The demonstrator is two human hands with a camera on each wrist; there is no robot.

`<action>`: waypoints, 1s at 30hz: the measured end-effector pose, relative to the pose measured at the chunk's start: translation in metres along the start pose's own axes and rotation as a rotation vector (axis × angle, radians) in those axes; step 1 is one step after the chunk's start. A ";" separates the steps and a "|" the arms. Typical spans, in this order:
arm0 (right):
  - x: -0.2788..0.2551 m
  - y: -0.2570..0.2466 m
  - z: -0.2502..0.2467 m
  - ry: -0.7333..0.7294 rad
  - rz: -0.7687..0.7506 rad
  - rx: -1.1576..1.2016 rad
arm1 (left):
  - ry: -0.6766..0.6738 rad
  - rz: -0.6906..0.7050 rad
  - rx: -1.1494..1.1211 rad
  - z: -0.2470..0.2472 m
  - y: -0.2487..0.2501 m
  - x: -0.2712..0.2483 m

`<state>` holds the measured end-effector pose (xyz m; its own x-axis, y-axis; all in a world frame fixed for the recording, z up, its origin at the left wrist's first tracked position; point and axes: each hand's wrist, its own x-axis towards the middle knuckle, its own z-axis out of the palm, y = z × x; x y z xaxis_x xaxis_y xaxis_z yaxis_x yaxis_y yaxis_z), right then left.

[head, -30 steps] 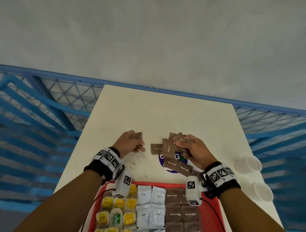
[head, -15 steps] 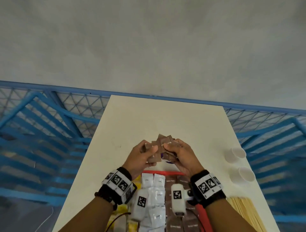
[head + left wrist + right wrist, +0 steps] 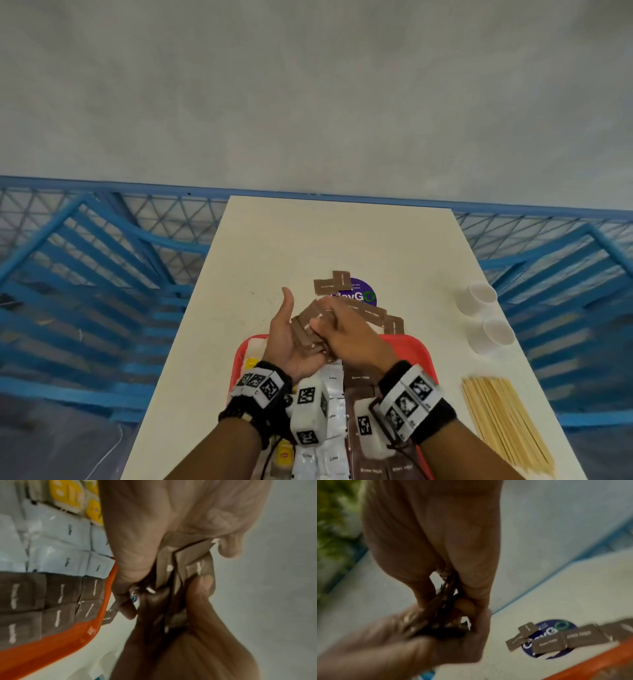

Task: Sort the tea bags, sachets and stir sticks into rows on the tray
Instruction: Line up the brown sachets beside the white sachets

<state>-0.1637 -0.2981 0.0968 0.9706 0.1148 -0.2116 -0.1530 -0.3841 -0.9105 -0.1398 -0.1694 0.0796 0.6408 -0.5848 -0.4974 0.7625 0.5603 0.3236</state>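
Note:
My left hand (image 3: 291, 332) lies palm up over the far edge of the red tray (image 3: 420, 343), thumb raised, fingers curled under a bundle of brown sugar sachets (image 3: 306, 325). My right hand (image 3: 323, 330) reaches over from the right and pinches the same bundle (image 3: 436, 609) between thumb and fingers. The left wrist view shows the brown sachets (image 3: 185, 563) fanned between both hands. On the tray lie rows of yellow tea bags (image 3: 67, 492), white sachets (image 3: 61, 531) and brown sachets (image 3: 58, 599). Loose brown sachets (image 3: 330, 286) remain on the table beyond the tray.
A purple round sticker (image 3: 363, 291) lies under the loose sachets. Two white paper cups (image 3: 479, 296) stand at the right edge of the white table (image 3: 308, 240). A pile of wooden stir sticks (image 3: 503, 421) lies right of the tray. Blue railings surround the table.
The hands, apart at the sachet pile a second ago, came together and drew back over the tray's far edge with the bundle. The left thumb has lifted.

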 end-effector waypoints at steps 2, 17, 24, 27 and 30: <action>0.001 0.003 0.006 0.003 -0.116 -0.191 | -0.032 0.017 -0.024 0.003 -0.004 -0.005; 0.009 0.017 0.007 0.317 0.026 0.020 | -0.025 -0.034 0.109 -0.004 -0.022 -0.008; -0.003 0.017 0.002 0.311 0.065 0.344 | -0.012 -0.078 0.289 -0.009 -0.025 -0.004; -0.013 0.011 -0.021 0.393 0.055 0.370 | -0.026 -0.083 0.355 -0.010 -0.021 -0.005; -0.030 0.012 -0.053 0.320 0.004 0.118 | -0.026 -0.055 0.426 -0.013 -0.016 -0.006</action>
<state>-0.1848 -0.3548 0.1109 0.9762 -0.1869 -0.1104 -0.1596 -0.2734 -0.9486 -0.1575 -0.1672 0.0672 0.5958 -0.6246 -0.5050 0.7613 0.2387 0.6029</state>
